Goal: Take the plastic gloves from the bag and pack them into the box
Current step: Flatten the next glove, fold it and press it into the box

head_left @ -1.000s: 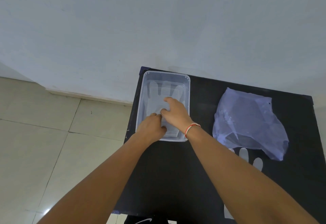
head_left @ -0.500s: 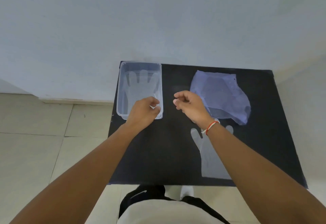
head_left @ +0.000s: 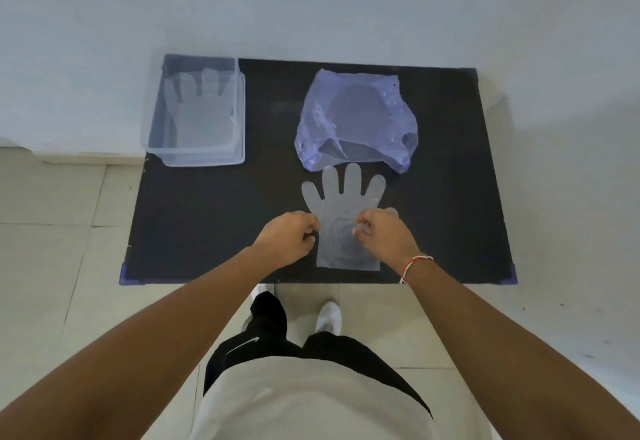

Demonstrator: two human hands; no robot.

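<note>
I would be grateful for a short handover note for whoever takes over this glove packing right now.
Left hand: fingers curled at the left edge of the loose glove, apparently pinching it.
Right hand: likewise at the glove's right edge.
The loose glove lies flat on the black table, fingers pointing at the bag.
Done: at least one glove lies flat in the clear box, far left.
Left: move this glove to the box; whether the bag holds more is unclear.

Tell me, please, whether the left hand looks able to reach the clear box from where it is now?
Probably yes. The left hand is at the edge of the flat glove, and only bare black table lies between it and the clear box, which stands open with a glove already inside.
</note>
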